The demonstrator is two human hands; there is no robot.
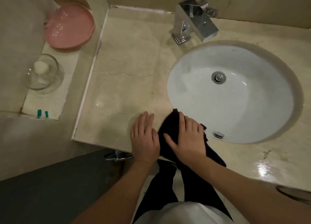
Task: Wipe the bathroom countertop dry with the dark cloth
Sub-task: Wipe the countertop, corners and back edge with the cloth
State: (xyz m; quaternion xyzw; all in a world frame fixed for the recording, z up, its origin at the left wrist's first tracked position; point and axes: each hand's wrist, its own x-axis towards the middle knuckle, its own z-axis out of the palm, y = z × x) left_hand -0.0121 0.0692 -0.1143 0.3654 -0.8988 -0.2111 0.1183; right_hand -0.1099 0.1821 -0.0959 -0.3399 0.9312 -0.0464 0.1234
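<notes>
Head view, looking down onto a beige veined marble bathroom countertop [131, 60], glossy with a wet sheen near the front edge. Lying flat on the stone just left of the cloth: the left hand [144, 136], fingers straight and close together, palm down, holding nothing. Pressing down beside it: the right hand [188, 138], fingers straight and slightly spread, thumb angled out to the left, palm flat on a crumpled dark, nearly black cloth [170, 128]. Sitting at the front of the counter between the two hands and touching the left rim of the basin: that cloth, its far tip poking out past the right fingertips (one frayed corner also showing by the overflow hole). Hanging over the front edge of the counter under the right wrist: more of the cloth.

Filling the right half: a round white ceramic under-mounted sink [235, 96] with a metal drain plug at its centre. Standing behind it near the back wall: a square chrome faucet [193, 25], spout aimed at the basin. Resting on a lower ledge to the left: a round pink plastic basin [70, 26], a clear glass bowl [42, 72] holding pale soap-like pieces, and two small teal-capped items [42, 113], too small to identify.
</notes>
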